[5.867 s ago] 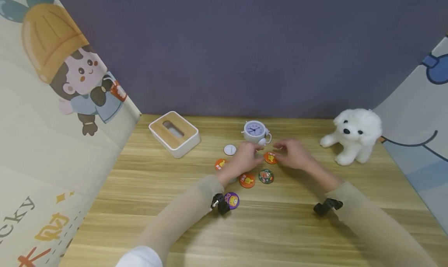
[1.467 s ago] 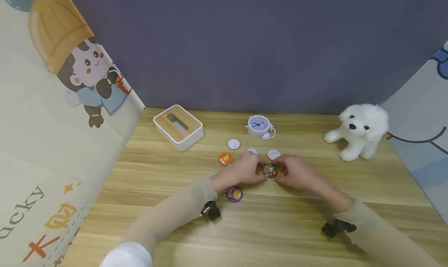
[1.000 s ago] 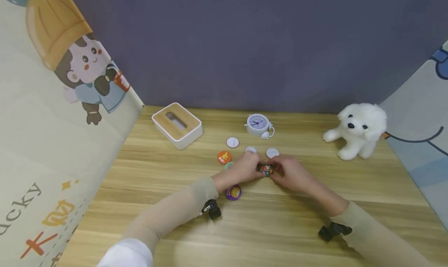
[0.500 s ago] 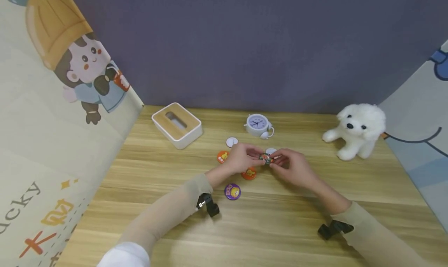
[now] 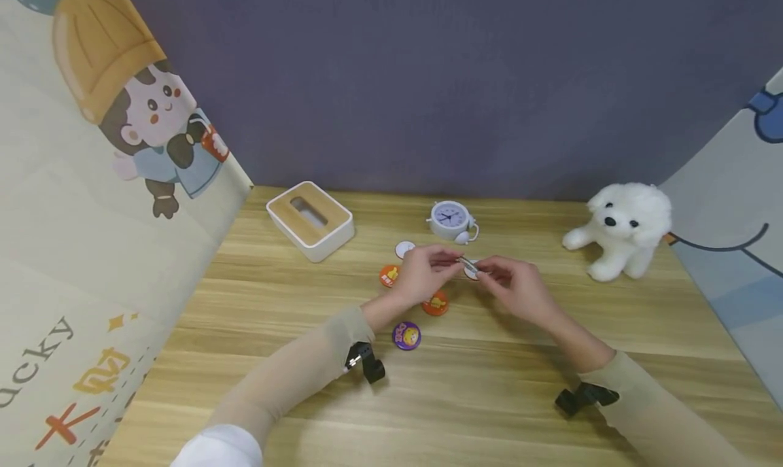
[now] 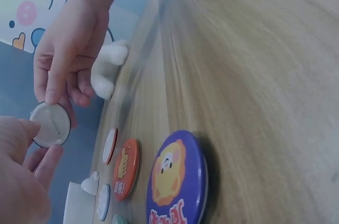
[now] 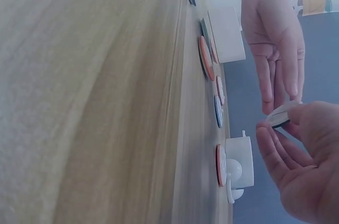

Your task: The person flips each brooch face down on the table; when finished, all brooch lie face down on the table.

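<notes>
A round pin badge is pinched between my two hands above the table and seen nearly edge-on in the head view. The left wrist view shows the badge's white back with its pin. My left hand grips its left edge with thumb and fingers; my right hand pinches the opposite edge. Below them, a white-backed badge lies partly hidden. An orange thumbs-up badge and a purple bear badge lie face up nearer me. Another orange badge is partly covered by my left hand.
A white alarm clock stands just beyond the hands. One more white-backed badge lies to its left. At the back left sits a tissue box with a wooden lid; a white plush dog sits at the right.
An orange badge near the clock was turned white side up. Since then both hands have lifted the green-patterned badge off the table, moved it away from me and tilted it from face up to edge-on.
</notes>
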{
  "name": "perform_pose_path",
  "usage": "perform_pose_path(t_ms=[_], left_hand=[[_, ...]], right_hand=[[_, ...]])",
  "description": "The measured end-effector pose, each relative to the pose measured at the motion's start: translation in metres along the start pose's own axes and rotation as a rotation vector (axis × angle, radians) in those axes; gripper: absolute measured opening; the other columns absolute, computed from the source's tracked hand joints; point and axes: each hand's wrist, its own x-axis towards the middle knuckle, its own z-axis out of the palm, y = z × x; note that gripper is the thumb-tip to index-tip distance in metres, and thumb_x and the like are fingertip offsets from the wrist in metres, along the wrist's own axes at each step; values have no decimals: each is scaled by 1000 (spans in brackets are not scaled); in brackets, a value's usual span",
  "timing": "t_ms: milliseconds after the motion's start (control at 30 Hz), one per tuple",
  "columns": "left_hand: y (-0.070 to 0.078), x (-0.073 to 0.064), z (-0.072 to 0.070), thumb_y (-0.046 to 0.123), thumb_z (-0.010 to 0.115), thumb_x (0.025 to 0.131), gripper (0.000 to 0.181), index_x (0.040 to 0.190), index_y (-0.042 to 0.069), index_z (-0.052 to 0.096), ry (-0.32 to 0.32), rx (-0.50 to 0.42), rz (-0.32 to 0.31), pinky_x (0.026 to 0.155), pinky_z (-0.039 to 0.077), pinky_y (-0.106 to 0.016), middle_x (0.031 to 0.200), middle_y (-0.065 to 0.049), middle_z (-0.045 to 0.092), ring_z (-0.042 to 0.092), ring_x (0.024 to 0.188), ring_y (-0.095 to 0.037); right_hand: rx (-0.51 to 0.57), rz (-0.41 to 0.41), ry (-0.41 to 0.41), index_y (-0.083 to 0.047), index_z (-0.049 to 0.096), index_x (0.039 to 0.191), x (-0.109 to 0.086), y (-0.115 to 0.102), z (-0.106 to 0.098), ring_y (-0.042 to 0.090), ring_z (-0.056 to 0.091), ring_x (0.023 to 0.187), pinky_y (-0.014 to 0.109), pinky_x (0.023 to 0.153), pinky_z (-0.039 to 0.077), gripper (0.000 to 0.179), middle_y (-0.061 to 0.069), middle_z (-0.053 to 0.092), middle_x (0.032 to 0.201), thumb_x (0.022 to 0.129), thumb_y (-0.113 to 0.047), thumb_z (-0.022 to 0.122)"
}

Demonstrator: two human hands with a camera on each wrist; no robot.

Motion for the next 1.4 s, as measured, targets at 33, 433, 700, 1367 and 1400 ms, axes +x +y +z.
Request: perform_pose_path(t_ms=[33, 433, 700, 1367, 1400], left_hand=[[0, -1, 1, 3, 78, 95, 25, 119, -4, 76, -4, 10, 11, 85, 63, -17, 116, -20, 80, 80, 104, -31], [-2, -4, 4, 1, 84, 89, 47, 134, -2, 70, -61, 205, 143, 92, 65, -30, 124, -22, 75, 79, 102, -34], [-7, -4, 4, 4, 85, 88, 48, 133, -1, 71, -65, 317, 191, 89, 63, -20, 117, -18, 77, 78, 98, -27], [-13, -6, 4, 15, 87, 89, 42, 128, 5, 76, -199, 443, 117, 84, 60, -16, 111, -11, 78, 74, 97, -19], [-13, -6, 4, 15, 87, 89, 41, 128, 5, 76, -203, 450, 108, 85, 60, -16, 112, -10, 78, 74, 97, -18]], right_hand=[[4, 8, 7, 0, 77, 112, 0, 0, 0, 25, 80, 79, 17, 70, 63, 14, 18, 82, 101, 98, -3, 74], [37, 82, 52, 7, 76, 108, 1, 0, 0, 3, 73, 73, 11, 65, 59, 12, 20, 79, 89, 100, 0, 71], [59, 137, 6, 5, 70, 124, 3, -1, 0, 10, 75, 73, 22, 66, 65, 24, 19, 79, 90, 102, -3, 68], [-149, 49, -139, 3, 72, 126, 0, 1, -3, 15, 72, 82, 25, 71, 63, 45, 9, 74, 96, 84, -5, 88], [-164, 41, -137, 3, 73, 125, 0, 1, -3, 16, 72, 82, 25, 70, 63, 45, 9, 73, 97, 84, -6, 89]])
